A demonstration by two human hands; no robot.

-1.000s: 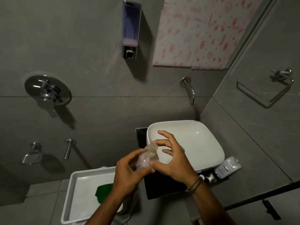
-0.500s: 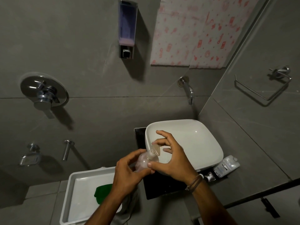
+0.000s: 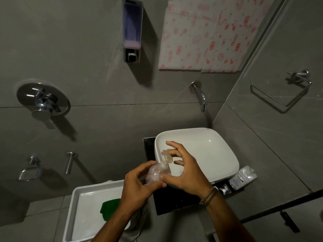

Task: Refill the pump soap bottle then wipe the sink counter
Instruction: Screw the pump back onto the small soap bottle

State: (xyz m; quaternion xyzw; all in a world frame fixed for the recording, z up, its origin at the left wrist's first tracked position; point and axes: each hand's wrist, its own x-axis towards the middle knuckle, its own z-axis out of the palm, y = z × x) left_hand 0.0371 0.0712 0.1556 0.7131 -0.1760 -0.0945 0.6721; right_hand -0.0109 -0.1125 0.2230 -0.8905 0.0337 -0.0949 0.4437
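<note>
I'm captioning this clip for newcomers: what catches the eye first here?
At centre, the left hand grips a clear pump soap bottle while the right hand curls its fingers round the pump top. Just behind them sits a white basin, and a green cloth lies in a white tray at lower left.

The left grip (image 3: 138,186) is holding a clear soap bottle (image 3: 154,173) over the front edge of the white sink (image 3: 218,137). The right grip (image 3: 186,174) is curling around the pump top (image 3: 167,155), with its thumb touching the bottle. The sink is sitting on a black counter (image 3: 172,202). A small white bottle (image 3: 243,178) is lying just beside the sink. A green cloth (image 3: 109,208) is lying in a white tray (image 3: 76,198).
</note>
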